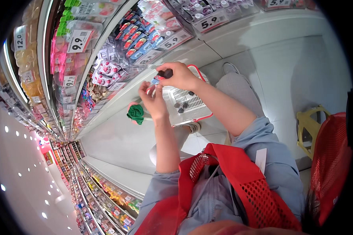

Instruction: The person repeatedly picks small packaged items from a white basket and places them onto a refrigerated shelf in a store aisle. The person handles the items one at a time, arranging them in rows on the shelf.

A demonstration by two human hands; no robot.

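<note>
Over a white plastic basket point(172, 98) with a red rim, my right hand point(179, 76) is closed on several small dark wrapped packets point(166, 73). A small blue-and-red packet point(157, 79) lies between the fingertips of both hands. My left hand point(153, 101) is raised beside it, thumb and fingers curled round the packet's lower end; the grip is partly hidden. Several small dark pieces point(181, 110) lie on the basket's slotted bottom. A green cloth-like item point(135, 114) is left of the basket, near my left wrist.
Shelf bins of blue-and-red packets point(138, 41) and pink-and-white packets point(106, 72), with price tags, line the front and left. My knees and shoes flank the basket. A yellow plastic stool point(309, 129) and red mesh material point(331, 164) are at the right.
</note>
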